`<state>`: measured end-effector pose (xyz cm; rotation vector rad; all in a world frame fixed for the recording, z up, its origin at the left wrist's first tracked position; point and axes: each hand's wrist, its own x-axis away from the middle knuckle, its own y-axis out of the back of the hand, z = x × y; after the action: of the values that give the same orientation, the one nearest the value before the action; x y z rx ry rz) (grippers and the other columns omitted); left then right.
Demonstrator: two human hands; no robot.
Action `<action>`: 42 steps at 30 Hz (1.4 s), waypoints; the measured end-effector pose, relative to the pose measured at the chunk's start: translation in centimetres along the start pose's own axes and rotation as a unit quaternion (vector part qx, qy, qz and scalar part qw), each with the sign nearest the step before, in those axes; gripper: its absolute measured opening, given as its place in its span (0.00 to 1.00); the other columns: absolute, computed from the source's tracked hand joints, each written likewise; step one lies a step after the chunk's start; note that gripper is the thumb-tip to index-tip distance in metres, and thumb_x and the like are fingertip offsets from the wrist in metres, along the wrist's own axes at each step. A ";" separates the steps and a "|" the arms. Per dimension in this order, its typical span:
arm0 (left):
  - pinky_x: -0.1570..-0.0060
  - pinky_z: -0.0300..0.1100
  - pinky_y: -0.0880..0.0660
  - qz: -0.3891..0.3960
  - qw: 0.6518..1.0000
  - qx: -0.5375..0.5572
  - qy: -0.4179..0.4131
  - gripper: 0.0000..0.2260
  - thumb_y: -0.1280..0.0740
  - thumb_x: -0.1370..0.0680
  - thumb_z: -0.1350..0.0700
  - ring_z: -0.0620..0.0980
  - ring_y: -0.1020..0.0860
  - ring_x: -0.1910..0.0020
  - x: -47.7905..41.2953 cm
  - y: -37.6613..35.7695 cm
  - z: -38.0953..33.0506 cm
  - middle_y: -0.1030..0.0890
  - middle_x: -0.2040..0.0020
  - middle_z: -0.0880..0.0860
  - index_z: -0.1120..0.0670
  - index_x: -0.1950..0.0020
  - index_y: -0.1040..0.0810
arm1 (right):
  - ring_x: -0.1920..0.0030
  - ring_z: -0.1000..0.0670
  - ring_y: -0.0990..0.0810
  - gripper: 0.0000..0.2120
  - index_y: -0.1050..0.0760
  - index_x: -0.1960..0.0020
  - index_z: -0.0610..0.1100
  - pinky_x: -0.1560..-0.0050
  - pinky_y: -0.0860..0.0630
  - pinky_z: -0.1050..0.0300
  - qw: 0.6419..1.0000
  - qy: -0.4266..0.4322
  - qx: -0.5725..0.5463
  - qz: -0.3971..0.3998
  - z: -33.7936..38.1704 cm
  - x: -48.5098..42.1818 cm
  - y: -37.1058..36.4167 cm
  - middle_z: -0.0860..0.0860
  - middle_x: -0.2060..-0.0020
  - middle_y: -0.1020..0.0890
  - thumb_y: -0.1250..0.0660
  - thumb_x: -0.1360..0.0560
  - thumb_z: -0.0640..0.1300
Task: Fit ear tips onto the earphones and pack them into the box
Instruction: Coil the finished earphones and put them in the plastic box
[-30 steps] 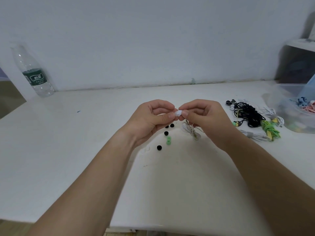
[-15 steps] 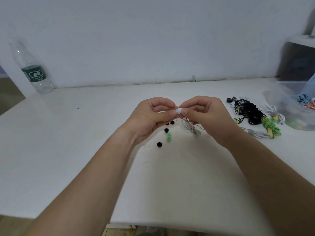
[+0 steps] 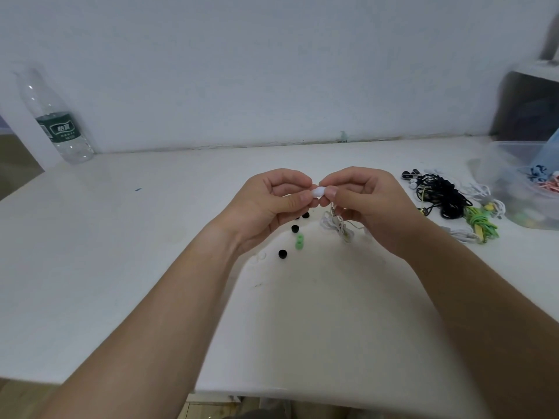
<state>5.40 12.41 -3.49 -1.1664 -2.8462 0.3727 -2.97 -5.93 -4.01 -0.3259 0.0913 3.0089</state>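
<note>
Both hands are up over the tabletop [image 3: 121, 237], fingertips meeting. My left hand [image 3: 269, 204] and right hand [image 3: 366, 204] both pinch a small white earbud [image 3: 319, 192] between thumb and forefinger, with the other fingers curled in. I can't tell if a tip is seated on it. Its white cable [image 3: 338, 225] hangs bunched under my right hand, down to the tabletop. Loose tips lie below my left hand: black tips [image 3: 282, 254], a green pair [image 3: 299, 241] touching each other, and a couple of clear tips [image 3: 260, 257] that are hard to see. A pile of earphones [image 3: 444, 198], black, white and green, lies to the right, just beside the clear box [image 3: 508, 144] at the right edge. The box holds some coloured items, too blurred to name. A bottle [image 3: 57, 125] stands far left by the wall.
</note>
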 end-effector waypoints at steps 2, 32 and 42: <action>0.57 0.36 0.20 -0.001 1.000 -0.002 -0.001 0.10 0.26 0.33 0.63 0.50 0.15 0.58 0.0 0.0 0.0 0.14 0.57 0.56 0.57 0.52 0.20 | 0.66 0.53 0.23 0.04 0.15 0.54 0.47 0.63 0.27 0.63 1.000 0.001 -0.002 -0.001 0.1 0.0 -0.1 0.44 0.60 0.14 0.27 0.27 0.40; 0.52 0.39 0.20 -0.037 0.998 -0.054 -0.022 0.06 0.30 0.22 0.64 0.54 0.16 0.50 -0.6 -1.6 0.3 0.15 0.56 0.55 0.58 0.46 0.19 | 0.59 0.58 0.25 0.15 0.20 0.47 0.58 0.54 0.27 0.58 0.920 -0.054 0.385 0.039 -0.6 0.4 1.2 0.56 0.51 0.23 0.24 0.32 0.55; 0.52 0.45 0.20 -0.132 0.966 -0.220 -0.036 0.07 0.25 0.25 0.58 0.46 0.18 0.58 -1.0 -3.9 0.9 0.17 0.59 0.50 0.53 0.48 0.18 | 0.63 0.55 0.19 0.08 0.16 0.48 0.43 0.60 0.21 0.61 0.982 -0.069 0.159 -0.075 0.5 0.4 3.5 0.48 0.60 0.16 0.25 0.27 0.37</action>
<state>3.35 8.87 -3.37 -0.8041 -3.1910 -0.2474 -3.90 -9.37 -3.42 -0.0864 0.5026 2.7956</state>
